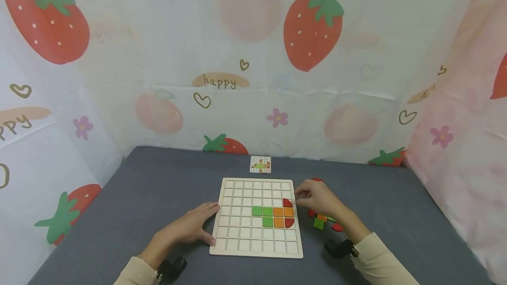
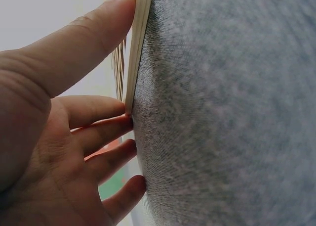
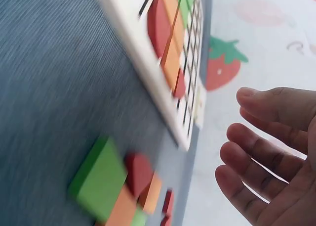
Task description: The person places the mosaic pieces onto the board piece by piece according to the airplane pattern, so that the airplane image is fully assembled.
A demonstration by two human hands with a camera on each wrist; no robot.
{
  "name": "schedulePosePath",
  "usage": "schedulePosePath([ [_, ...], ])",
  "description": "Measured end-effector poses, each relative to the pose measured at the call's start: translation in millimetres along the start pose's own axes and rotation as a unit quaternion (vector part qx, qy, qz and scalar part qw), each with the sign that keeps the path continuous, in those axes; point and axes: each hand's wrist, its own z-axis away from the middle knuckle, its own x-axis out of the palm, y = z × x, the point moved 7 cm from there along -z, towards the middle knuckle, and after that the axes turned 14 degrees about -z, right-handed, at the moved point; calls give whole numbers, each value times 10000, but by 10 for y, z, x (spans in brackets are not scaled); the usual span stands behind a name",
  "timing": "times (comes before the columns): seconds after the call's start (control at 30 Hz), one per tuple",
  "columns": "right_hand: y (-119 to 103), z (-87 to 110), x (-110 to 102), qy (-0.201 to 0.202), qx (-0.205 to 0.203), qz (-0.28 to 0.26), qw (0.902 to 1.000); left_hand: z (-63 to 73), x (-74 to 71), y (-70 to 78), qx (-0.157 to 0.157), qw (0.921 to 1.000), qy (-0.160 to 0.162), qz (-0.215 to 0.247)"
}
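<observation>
Pale grid board (image 1: 237, 244) bears green and orange squares (image 1: 267, 222) and curved red pieces (image 1: 289, 222); your spread left hand (image 1: 190, 224) touches its edge; your loosely curved right hand (image 1: 321, 198) looks empty.

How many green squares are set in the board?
3. In the head view: a left square and a right square side by side, plus a lower square directly beneath the right one. None on the board looks hidden.

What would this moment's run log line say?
left hand: touching grid board, left edge; right hand: beside board, no piece visible; loose pieces: right of board; card: beyond board
</observation>
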Motion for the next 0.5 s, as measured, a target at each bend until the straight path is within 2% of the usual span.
schedulePosePath([
  [0.3, 334, 178, -217, 334, 391, 215, 9984, 9, 9, -2, 4, 10000, 23, 71],
  [0.5, 491, 289, -323, 314, 527, 160, 9980, -5, 16, -19, -12, 10000, 51, 55],
])
